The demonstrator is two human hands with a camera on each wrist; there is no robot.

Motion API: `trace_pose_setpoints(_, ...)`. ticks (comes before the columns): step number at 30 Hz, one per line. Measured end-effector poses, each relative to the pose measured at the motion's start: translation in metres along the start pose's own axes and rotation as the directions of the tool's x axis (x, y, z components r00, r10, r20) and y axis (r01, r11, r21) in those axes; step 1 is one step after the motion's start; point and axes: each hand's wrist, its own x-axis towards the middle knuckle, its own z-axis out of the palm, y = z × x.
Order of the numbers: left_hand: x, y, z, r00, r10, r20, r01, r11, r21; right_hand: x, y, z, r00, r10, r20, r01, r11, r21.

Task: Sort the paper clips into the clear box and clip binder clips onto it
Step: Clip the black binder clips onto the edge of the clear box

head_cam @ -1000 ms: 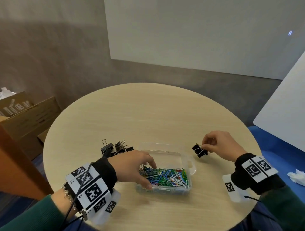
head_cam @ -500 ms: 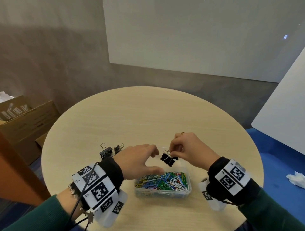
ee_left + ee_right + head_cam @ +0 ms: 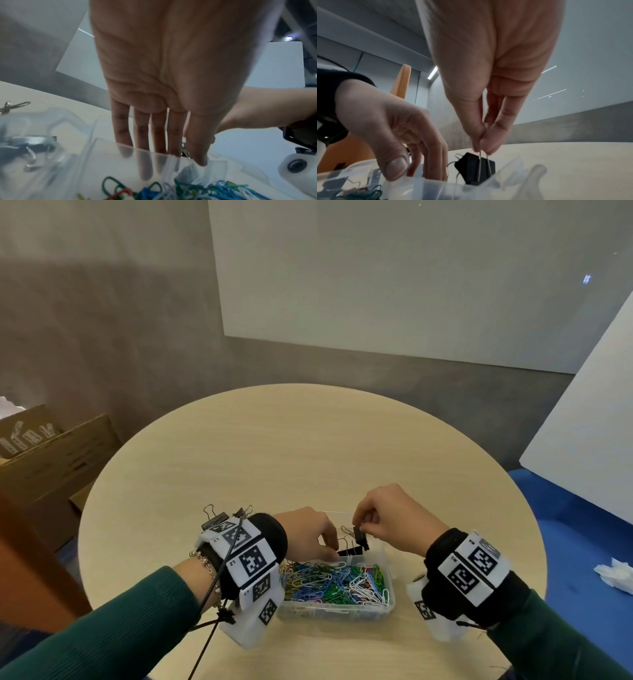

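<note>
Right hand (image 3: 394, 520) sat just above the far rim of the clear box (image 3: 337, 607) at lower centre of the head view, thumb and forefinger pinched tight on the wire handles of a black binder clip (image 3: 475, 168), whose body hung straight down at the box wall; whether its mouth was already over the rim couldn't be told. Left hand (image 3: 308, 534) was just to the left, fingers (image 3: 145, 162) straight down behind the same wall and thumb at the rim, steadying it. Paper clips (image 3: 334, 580) filled the near part of the box; spare binder clips (image 3: 219, 517) lay on the desk (image 3: 308, 446) at left.
</note>
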Motion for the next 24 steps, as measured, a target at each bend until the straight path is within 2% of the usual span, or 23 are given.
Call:
trace_pose_setpoints(6, 0.002, 0.002, 0.002, 1.000, 0.006, -0.001, -0.006, 0.999, -0.046, -0.002, -0.003, -0.012, 0.993, 0.051, -0.105, -0.042, 0.996, 0.081)
trace_pose_setpoints(11, 0.000, 0.006, 0.002, 0.999, 0.034, 0.027, -0.034, 0.999, -0.009, 0.002, -0.009, -0.016, 0.978, 0.069, -0.199, -0.042, 0.990, 0.136)
trace_pose_setpoints(14, 0.000, 0.010, 0.001, 0.996, 0.074, 0.048, -0.074, 0.997, -0.008, 0.007, -0.012, -0.011, 0.980, 0.093, -0.173, -0.067, 0.986, 0.152)
trace_pose_setpoints(19, -0.003, 0.010, 0.000, 0.996, 0.055, 0.064, -0.056, 0.998, 0.024, 0.010, -0.012, -0.004, 0.986, 0.122, -0.116, -0.110, 0.988, 0.110)
trace_pose_setpoints(24, -0.005, 0.009, -0.001, 0.996, 0.070, 0.048, -0.069, 0.997, -0.021, 0.010, -0.011, -0.003, 0.992, 0.126, 0.015, -0.126, 0.990, 0.057)
